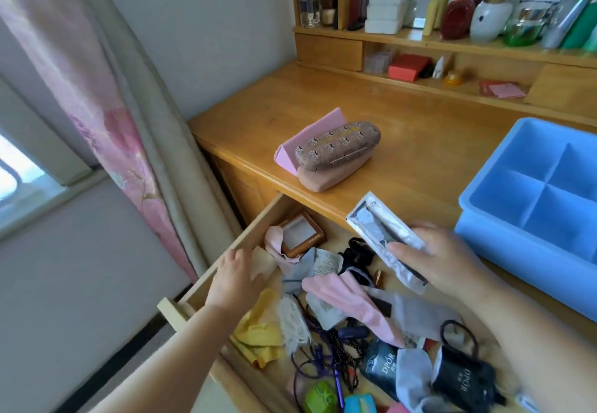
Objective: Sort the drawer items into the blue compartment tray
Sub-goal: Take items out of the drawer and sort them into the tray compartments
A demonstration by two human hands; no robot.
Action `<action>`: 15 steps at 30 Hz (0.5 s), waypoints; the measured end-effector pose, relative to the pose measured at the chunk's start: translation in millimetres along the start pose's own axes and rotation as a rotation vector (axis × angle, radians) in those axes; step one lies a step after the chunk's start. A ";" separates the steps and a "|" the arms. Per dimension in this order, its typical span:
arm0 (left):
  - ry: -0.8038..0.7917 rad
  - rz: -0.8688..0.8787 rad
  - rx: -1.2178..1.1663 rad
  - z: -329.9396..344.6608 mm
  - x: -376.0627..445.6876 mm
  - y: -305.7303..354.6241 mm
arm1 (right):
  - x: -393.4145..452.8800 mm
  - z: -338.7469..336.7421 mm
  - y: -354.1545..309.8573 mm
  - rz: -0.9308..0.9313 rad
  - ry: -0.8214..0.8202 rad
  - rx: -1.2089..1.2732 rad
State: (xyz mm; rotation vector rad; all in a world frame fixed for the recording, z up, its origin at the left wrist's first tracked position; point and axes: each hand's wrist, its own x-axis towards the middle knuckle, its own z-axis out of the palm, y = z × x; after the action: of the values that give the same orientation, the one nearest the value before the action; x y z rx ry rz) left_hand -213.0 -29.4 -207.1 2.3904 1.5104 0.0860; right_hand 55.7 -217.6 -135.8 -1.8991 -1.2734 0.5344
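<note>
A wooden drawer (255, 225) stands pulled out under the desk, crammed with small items: a brown framed box (302, 233), pink cloth (352, 299), yellow cloth (258, 332), cords, black DPOR pouches (462, 380). My right hand (452, 260) holds a long clear packet (384, 235) with a dark slim thing inside, lifted above the drawer. My left hand (235, 277) rests with relaxed fingers on the drawer's left side, over the contents. The blue compartment tray (491, 167) sits on the desk at right, its visible compartments holding nothing.
A brown patterned glasses case (336, 151) lies on another case beside a pink triangular box (307, 134) on the desk (420, 141). Shelves at the back hold bottles, boxes and jars. A curtain (113, 121) hangs to the left.
</note>
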 end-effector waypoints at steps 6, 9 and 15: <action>-0.088 -0.071 0.403 19.2 -4.4 3.6 | 1.8 -1.7 1.9 0.031 -0.031 -0.012; -0.159 -0.079 0.491 15.2 -2.8 3.0 | 2.0 -3.0 2.1 0.049 -0.042 -0.021; -0.306 -0.054 0.391 4.1 -8.2 -18.3 | 0.6 -3.8 -0.9 0.068 -0.060 -0.022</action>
State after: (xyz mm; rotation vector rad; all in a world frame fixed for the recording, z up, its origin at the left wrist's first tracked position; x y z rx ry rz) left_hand -231.6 -30.4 -215.3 2.4955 1.5517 -0.6122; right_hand 58.0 -218.3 -132.8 -1.9631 -1.2613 0.6188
